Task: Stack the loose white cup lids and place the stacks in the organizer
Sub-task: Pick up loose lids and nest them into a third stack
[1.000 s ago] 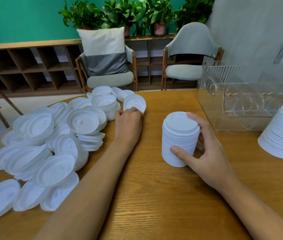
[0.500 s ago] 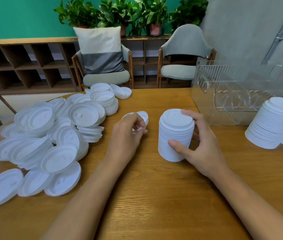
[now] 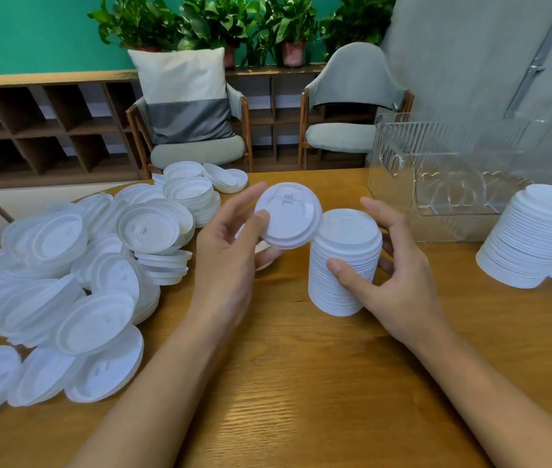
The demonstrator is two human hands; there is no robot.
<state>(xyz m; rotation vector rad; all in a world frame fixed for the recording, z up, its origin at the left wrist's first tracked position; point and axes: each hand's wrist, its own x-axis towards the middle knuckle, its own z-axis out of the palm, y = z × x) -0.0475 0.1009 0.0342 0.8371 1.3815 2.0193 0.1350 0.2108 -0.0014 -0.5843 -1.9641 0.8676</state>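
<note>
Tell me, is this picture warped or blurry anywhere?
Head view: the wide lens bends the shelf top and stretches the loose lids at the left edge, which look soft; the lid in the left hand shows its embossing sharply; the clear organizer looks hazy with reflections; light is even, shadows faint.

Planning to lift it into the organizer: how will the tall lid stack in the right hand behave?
The lid stack is probably light: thin lids. Tall and narrow, it may tip or shear unless gripped around its side, as the right hand does.
</note>
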